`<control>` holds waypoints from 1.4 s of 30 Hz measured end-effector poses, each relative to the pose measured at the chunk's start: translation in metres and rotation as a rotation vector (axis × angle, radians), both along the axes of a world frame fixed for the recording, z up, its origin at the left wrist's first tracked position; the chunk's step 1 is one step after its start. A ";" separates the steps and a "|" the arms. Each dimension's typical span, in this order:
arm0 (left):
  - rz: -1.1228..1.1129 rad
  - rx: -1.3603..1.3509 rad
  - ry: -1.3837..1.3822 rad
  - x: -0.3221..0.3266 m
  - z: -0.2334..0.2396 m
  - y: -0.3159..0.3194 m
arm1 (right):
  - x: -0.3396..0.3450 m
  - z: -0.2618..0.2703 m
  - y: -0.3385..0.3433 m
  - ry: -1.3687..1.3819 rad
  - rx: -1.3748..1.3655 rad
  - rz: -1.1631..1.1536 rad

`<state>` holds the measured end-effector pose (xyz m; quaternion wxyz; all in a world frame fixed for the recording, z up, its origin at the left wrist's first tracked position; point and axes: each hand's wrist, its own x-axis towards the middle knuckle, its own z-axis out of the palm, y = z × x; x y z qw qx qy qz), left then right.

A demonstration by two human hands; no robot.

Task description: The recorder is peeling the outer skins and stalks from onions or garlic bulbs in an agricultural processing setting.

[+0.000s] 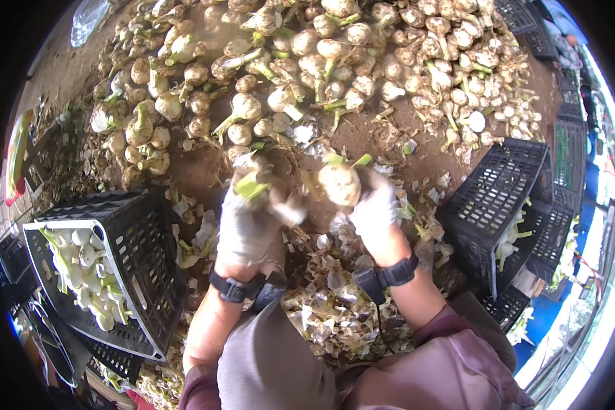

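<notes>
My left hand, in a whitish glove and blurred, is closed around a bulb piece with a cut green stem; how much of it the fingers cover cannot be told. Just to its right, my right hand, gloved too, grips a round garlic bulb with brown, soil-marked skin. Green stem stubs show above that bulb. Beyond both hands spreads a large heap of unpeeled garlic bulbs with short stems. Loose peelings cover the ground below and between the wrists.
At the left, a tilted black plastic crate holds peeled white bulbs with green stems. Another tilted black crate with similar bulbs stands at the right, more crates behind it. A clear plastic bag lies at the upper left.
</notes>
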<state>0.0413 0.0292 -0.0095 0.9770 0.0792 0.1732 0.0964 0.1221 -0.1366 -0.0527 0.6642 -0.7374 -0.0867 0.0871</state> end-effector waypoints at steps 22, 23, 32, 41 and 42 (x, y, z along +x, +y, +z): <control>-0.377 0.495 0.420 0.002 -0.008 -0.007 | 0.005 0.042 0.001 -0.388 -0.306 0.412; -0.405 0.650 0.461 0.004 -0.010 -0.006 | 0.005 0.043 0.001 -0.459 -0.345 0.432; -0.458 0.518 0.530 0.003 -0.019 0.000 | 0.005 0.040 -0.005 -0.474 -0.393 0.496; -0.408 0.931 0.534 -0.003 -0.028 0.000 | 0.012 0.045 0.002 -0.470 -0.281 0.478; -0.419 0.719 0.564 -0.001 -0.018 0.000 | 0.014 0.044 0.000 -0.489 -0.289 0.468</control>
